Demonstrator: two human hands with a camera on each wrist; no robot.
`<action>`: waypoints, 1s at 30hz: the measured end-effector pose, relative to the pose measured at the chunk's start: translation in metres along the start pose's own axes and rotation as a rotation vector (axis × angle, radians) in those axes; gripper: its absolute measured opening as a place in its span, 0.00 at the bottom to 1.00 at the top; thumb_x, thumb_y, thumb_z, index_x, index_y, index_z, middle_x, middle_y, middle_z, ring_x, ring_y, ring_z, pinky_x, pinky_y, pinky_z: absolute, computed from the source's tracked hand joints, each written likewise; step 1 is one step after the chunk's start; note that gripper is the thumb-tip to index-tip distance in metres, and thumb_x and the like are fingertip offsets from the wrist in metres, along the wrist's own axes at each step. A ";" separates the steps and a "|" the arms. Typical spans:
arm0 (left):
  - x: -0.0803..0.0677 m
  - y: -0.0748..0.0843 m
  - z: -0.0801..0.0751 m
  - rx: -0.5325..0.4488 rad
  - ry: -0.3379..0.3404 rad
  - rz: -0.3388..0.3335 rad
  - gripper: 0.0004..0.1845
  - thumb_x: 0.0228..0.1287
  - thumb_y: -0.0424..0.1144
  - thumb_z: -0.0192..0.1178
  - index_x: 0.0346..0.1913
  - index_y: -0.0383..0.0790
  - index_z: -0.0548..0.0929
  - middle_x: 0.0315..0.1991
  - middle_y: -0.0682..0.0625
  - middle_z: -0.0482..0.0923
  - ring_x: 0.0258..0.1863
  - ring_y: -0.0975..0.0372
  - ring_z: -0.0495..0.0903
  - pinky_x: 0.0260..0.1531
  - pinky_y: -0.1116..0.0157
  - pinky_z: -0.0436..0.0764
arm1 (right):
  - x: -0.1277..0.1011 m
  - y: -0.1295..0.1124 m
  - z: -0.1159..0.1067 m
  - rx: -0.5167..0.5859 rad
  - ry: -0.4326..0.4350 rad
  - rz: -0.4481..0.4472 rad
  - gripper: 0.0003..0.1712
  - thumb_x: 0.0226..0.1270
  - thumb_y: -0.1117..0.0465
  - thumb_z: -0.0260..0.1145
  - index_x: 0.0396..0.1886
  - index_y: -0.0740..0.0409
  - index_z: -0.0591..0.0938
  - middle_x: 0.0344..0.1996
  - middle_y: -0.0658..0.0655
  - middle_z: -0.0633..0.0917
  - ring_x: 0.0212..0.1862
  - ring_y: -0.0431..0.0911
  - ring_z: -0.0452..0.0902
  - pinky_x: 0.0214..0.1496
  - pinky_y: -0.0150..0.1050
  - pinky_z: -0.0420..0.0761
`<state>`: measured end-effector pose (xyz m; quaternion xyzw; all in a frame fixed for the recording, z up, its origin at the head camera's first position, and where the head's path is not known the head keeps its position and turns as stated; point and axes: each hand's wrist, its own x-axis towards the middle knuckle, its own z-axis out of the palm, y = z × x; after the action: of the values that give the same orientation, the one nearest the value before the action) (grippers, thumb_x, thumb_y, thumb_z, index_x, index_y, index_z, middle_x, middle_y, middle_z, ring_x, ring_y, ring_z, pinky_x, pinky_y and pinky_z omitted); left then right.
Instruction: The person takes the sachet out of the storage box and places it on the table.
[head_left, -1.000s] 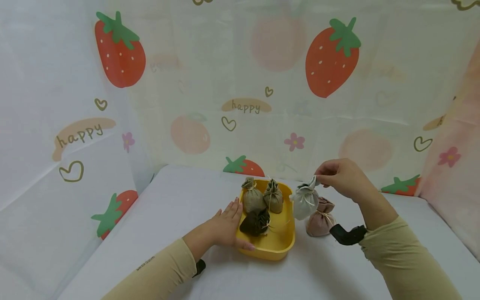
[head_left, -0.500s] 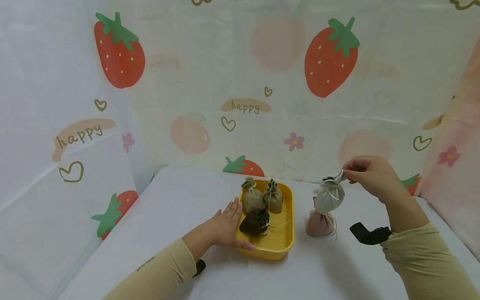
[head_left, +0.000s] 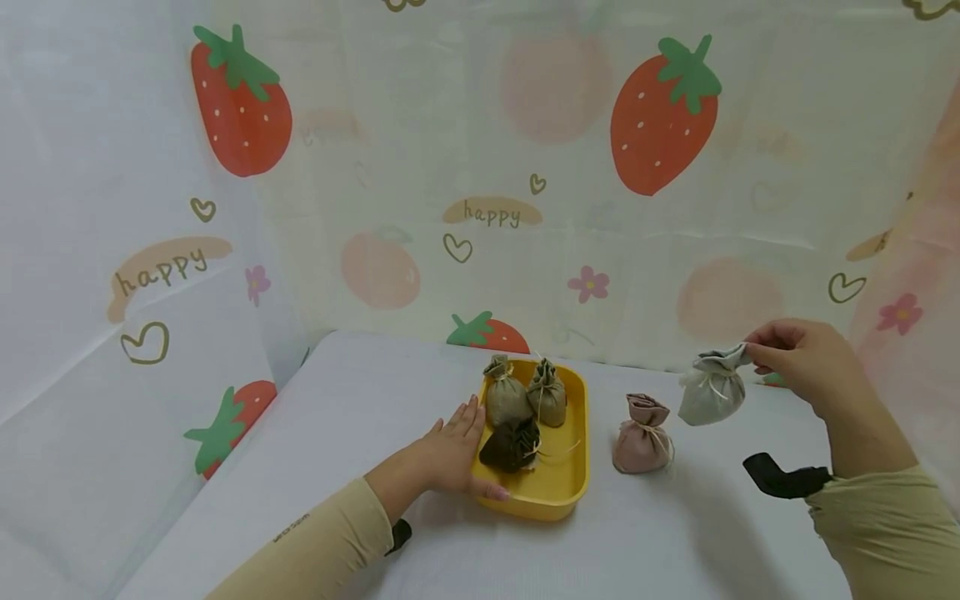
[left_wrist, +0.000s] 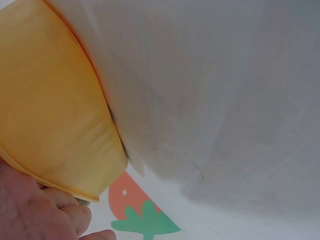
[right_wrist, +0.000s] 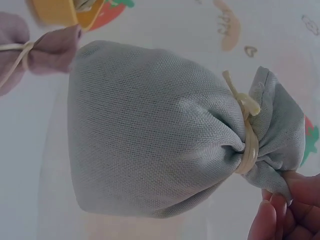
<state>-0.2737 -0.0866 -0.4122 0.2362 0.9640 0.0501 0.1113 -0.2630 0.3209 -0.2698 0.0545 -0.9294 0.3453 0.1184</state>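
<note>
- The right hand (head_left: 806,360) pinches the gathered top of a small pale grey cloth pouch tied with a cream cord (head_left: 710,390); its fingertips (right_wrist: 280,217) close on the ruffled fabric just past the knot.
- The grey pouch hangs in the air from that pinch, over the right part of the white cloth-covered table (head_left: 360,392), clear of the surface.
- Just left of it and lower, a small dusty-pink cloth pouch with a cord tie (head_left: 642,435) stands upright on the table, apart from the grey one.
- The left hand (head_left: 448,454) lies flat with straight fingers against the left wall of a shallow yellow plastic tray (head_left: 561,487), gripping nothing; the wrist view shows the palm against the tray's rim (left_wrist: 60,145).
- Inside the tray stand two olive-beige cloth pouches (head_left: 506,396) side by side at the far end, and a dark brown cloth pouch (head_left: 512,443) lies tipped just in front of them.
- A thin white curtain printed with strawberries, hearts and the word "happy" (head_left: 660,117) hangs behind and beside the table.
</note>
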 end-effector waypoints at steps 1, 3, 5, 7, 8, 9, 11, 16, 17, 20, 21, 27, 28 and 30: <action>0.000 0.000 0.000 0.000 -0.001 -0.001 0.71 0.31 0.84 0.44 0.71 0.35 0.38 0.72 0.42 0.29 0.71 0.52 0.36 0.64 0.48 0.50 | -0.001 0.003 -0.001 -0.001 0.004 -0.002 0.16 0.66 0.59 0.59 0.39 0.71 0.78 0.25 0.47 0.82 0.25 0.32 0.77 0.28 0.27 0.76; 0.000 0.000 0.000 0.005 -0.004 -0.003 0.71 0.31 0.84 0.44 0.71 0.36 0.38 0.72 0.42 0.29 0.71 0.53 0.36 0.64 0.49 0.49 | -0.003 0.008 -0.001 -0.007 0.012 0.000 0.15 0.65 0.60 0.59 0.39 0.73 0.77 0.24 0.47 0.82 0.23 0.32 0.76 0.28 0.25 0.76; 0.000 0.000 0.000 0.007 -0.007 -0.005 0.71 0.31 0.84 0.43 0.71 0.36 0.37 0.72 0.42 0.29 0.71 0.53 0.35 0.64 0.49 0.49 | -0.004 0.013 -0.001 -0.012 0.014 0.012 0.16 0.65 0.61 0.59 0.39 0.74 0.77 0.23 0.47 0.82 0.23 0.32 0.76 0.28 0.24 0.75; 0.001 0.000 -0.001 0.011 -0.007 -0.006 0.71 0.30 0.84 0.43 0.71 0.36 0.37 0.72 0.42 0.29 0.71 0.53 0.35 0.64 0.49 0.49 | -0.005 0.019 0.000 -0.013 0.012 0.028 0.17 0.65 0.61 0.59 0.39 0.75 0.77 0.22 0.47 0.82 0.23 0.32 0.76 0.28 0.24 0.75; 0.001 0.000 -0.001 0.012 -0.006 -0.005 0.71 0.30 0.84 0.43 0.71 0.36 0.37 0.72 0.42 0.29 0.71 0.52 0.35 0.64 0.49 0.50 | -0.005 0.021 0.000 -0.021 0.013 0.035 0.17 0.65 0.61 0.59 0.39 0.75 0.77 0.23 0.47 0.82 0.23 0.32 0.76 0.28 0.24 0.74; 0.001 0.000 -0.001 0.010 -0.006 -0.005 0.71 0.30 0.84 0.43 0.71 0.36 0.38 0.72 0.42 0.29 0.71 0.52 0.35 0.64 0.48 0.50 | -0.005 0.024 0.001 -0.025 0.012 0.042 0.17 0.65 0.61 0.59 0.39 0.75 0.77 0.23 0.47 0.82 0.23 0.32 0.76 0.28 0.24 0.73; 0.000 0.001 -0.002 0.008 -0.005 -0.004 0.71 0.31 0.84 0.43 0.71 0.36 0.38 0.72 0.42 0.29 0.71 0.52 0.36 0.64 0.48 0.50 | -0.005 0.030 0.003 -0.026 0.010 0.053 0.17 0.65 0.61 0.58 0.39 0.75 0.77 0.24 0.49 0.82 0.23 0.33 0.77 0.28 0.24 0.73; -0.001 0.001 -0.003 0.003 -0.007 -0.005 0.71 0.31 0.84 0.44 0.71 0.36 0.38 0.72 0.42 0.29 0.71 0.52 0.35 0.65 0.49 0.49 | -0.007 0.043 0.014 -0.006 -0.013 0.071 0.15 0.65 0.64 0.58 0.39 0.77 0.77 0.24 0.51 0.82 0.22 0.34 0.76 0.28 0.28 0.75; -0.001 0.001 -0.003 0.001 -0.008 -0.006 0.71 0.31 0.84 0.44 0.71 0.36 0.38 0.72 0.42 0.29 0.71 0.52 0.35 0.65 0.49 0.49 | -0.008 0.045 0.017 0.001 -0.019 0.076 0.15 0.65 0.65 0.57 0.39 0.78 0.76 0.24 0.51 0.82 0.22 0.33 0.76 0.28 0.28 0.76; -0.001 0.002 -0.003 -0.004 -0.009 -0.006 0.71 0.31 0.84 0.44 0.71 0.36 0.38 0.72 0.42 0.29 0.71 0.52 0.35 0.65 0.49 0.49 | -0.009 0.051 0.024 0.002 -0.013 0.078 0.14 0.63 0.67 0.58 0.37 0.79 0.76 0.23 0.52 0.81 0.21 0.33 0.75 0.26 0.28 0.76; -0.001 0.002 -0.003 -0.004 -0.010 -0.007 0.71 0.31 0.84 0.44 0.71 0.36 0.38 0.72 0.42 0.29 0.71 0.52 0.35 0.65 0.49 0.49 | -0.009 0.053 0.026 0.015 -0.012 0.081 0.14 0.63 0.68 0.58 0.37 0.80 0.76 0.23 0.52 0.81 0.21 0.33 0.75 0.26 0.29 0.76; 0.000 0.001 -0.002 0.001 -0.009 -0.007 0.71 0.31 0.84 0.44 0.71 0.36 0.38 0.72 0.42 0.29 0.71 0.52 0.35 0.65 0.49 0.49 | -0.010 0.063 0.037 0.075 -0.023 0.118 0.15 0.63 0.69 0.57 0.38 0.83 0.74 0.24 0.55 0.81 0.21 0.34 0.75 0.26 0.29 0.77; 0.000 0.001 -0.002 0.001 -0.008 -0.006 0.71 0.31 0.84 0.44 0.71 0.36 0.38 0.72 0.42 0.29 0.71 0.52 0.35 0.65 0.49 0.49 | -0.011 0.065 0.038 0.081 -0.024 0.123 0.15 0.63 0.69 0.57 0.38 0.83 0.74 0.24 0.55 0.81 0.21 0.34 0.75 0.26 0.29 0.78; 0.000 0.001 -0.001 0.001 -0.005 -0.004 0.71 0.31 0.84 0.44 0.71 0.36 0.38 0.72 0.42 0.30 0.71 0.52 0.35 0.65 0.49 0.49 | -0.011 0.068 0.041 0.094 -0.030 0.136 0.15 0.63 0.69 0.56 0.38 0.84 0.74 0.24 0.54 0.81 0.21 0.34 0.75 0.26 0.29 0.78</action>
<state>-0.2739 -0.0859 -0.4109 0.2344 0.9642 0.0489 0.1139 -0.2727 0.3460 -0.3458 0.0020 -0.9154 0.3948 0.0780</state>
